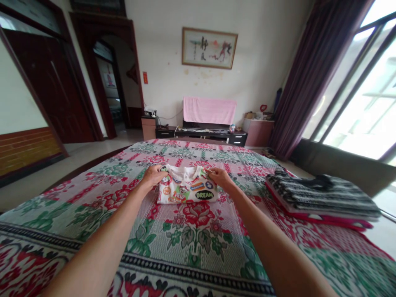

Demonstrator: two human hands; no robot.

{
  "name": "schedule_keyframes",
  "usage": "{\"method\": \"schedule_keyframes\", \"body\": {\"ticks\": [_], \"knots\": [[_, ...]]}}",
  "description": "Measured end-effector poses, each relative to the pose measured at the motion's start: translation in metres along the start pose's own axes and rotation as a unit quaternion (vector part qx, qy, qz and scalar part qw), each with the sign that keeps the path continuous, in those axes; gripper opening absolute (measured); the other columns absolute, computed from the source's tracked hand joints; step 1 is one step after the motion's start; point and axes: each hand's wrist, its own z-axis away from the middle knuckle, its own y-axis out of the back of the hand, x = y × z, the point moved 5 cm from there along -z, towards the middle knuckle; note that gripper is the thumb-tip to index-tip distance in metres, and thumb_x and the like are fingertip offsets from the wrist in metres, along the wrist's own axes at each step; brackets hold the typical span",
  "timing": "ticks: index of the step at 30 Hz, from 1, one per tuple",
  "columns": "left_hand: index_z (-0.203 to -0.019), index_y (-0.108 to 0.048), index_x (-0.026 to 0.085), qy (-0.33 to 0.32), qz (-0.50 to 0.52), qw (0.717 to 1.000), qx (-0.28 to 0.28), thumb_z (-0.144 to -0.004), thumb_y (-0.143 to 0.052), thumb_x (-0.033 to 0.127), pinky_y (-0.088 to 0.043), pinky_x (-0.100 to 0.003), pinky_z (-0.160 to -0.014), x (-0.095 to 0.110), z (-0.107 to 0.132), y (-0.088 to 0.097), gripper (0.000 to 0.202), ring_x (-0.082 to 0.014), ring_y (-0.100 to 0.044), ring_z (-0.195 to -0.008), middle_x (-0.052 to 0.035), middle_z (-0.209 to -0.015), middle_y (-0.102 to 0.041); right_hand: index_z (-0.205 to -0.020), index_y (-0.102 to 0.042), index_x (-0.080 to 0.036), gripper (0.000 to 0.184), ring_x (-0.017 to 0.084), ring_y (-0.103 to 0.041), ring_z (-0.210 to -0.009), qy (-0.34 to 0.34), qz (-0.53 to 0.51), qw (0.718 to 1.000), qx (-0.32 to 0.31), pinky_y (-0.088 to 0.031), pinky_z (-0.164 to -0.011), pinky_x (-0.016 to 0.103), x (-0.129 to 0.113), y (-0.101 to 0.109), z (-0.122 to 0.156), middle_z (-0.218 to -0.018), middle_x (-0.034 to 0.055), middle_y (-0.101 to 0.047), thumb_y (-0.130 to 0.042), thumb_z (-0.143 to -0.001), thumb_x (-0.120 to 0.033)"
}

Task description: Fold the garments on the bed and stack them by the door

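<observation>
A white T-shirt (185,190) with colourful cartoon and letter prints is folded into a compact rectangle, its collar on the far side. It lies on a flowered cloth (198,235) in red, pink, green and white. My left hand (153,175) pinches the shirt's far left corner at the shoulder. At the far right corner, the fingers of my right hand (220,177) close on the fabric in the same way. Both arms reach forward from the bottom of the view. The fingertips are partly hidden by the hands and the cloth.
To the right, a stack of folded clothes (321,198) has a black-and-white striped piece on top and pink-red ones beneath. Beyond the cloth's far edge stands a low black cabinet (165,133) with a pink towel (209,109) above it. A purple curtain (312,78) hangs by the window.
</observation>
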Motion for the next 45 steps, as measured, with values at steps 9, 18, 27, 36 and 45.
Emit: {"method": "schedule_keyframes", "body": {"ticks": [9, 18, 27, 36, 45], "knots": [[-0.118, -0.067, 0.022, 0.001, -0.104, 0.995, 0.010, -0.083, -0.047, 0.025, -0.045, -0.024, -0.080, -0.010, -0.027, -0.037, 0.040, -0.0201, -0.065, -0.098, -0.0063, -0.109, -0.072, -0.102, -0.074, -0.026, 0.030, 0.021, -0.066, -0.093, 0.039, 0.121, 0.991, 0.039, -0.048, -0.081, 0.026, 0.003, -0.018, -0.020, -0.098, 0.0018, -0.074, -0.054, -0.081, -0.024], [-0.116, -0.067, 0.018, -0.075, -0.015, 0.994, 0.080, -0.081, -0.045, 0.017, -0.043, -0.027, -0.097, -0.001, -0.007, -0.016, 0.042, -0.0193, -0.060, -0.111, -0.0071, -0.123, -0.066, -0.091, -0.071, -0.019, 0.029, 0.018, -0.062, -0.073, 0.043, -0.040, 0.996, 0.065, -0.047, -0.065, 0.026, -0.010, 0.001, -0.006, -0.078, 0.0029, -0.070, -0.048, -0.081, -0.035], [-0.104, -0.072, 0.015, -0.066, 0.223, 0.954, -0.191, -0.066, -0.060, 0.028, -0.049, -0.027, -0.074, 0.013, 0.043, 0.014, 0.042, -0.0173, -0.064, -0.078, -0.0022, -0.084, -0.074, -0.071, -0.059, -0.016, 0.021, 0.010, -0.053, -0.053, 0.002, -0.318, 0.923, -0.217, -0.043, -0.052, 0.021, -0.032, 0.033, 0.051, -0.062, -0.0013, -0.062, -0.064, -0.068, -0.037], [-0.108, -0.067, 0.014, -0.029, 0.285, 0.898, -0.333, -0.071, -0.065, 0.047, -0.036, -0.020, -0.046, 0.010, 0.066, 0.033, 0.050, -0.0080, -0.052, -0.047, -0.0048, -0.073, -0.070, -0.099, -0.060, -0.018, 0.034, 0.011, -0.063, -0.055, -0.052, -0.359, 0.855, -0.371, -0.048, -0.052, 0.021, -0.010, 0.048, 0.080, -0.072, 0.0011, -0.068, -0.069, -0.074, -0.039], [-0.083, -0.069, 0.015, -0.052, 0.148, 0.967, -0.201, -0.064, -0.065, 0.040, -0.038, -0.021, -0.048, 0.002, 0.050, -0.013, 0.031, -0.0083, -0.048, -0.044, 0.0035, -0.056, -0.058, -0.086, -0.066, -0.017, 0.028, 0.006, -0.054, -0.053, -0.036, -0.248, 0.910, -0.330, -0.037, -0.047, 0.017, -0.014, 0.026, 0.076, -0.065, -0.0021, -0.066, -0.075, -0.067, -0.035]]}}
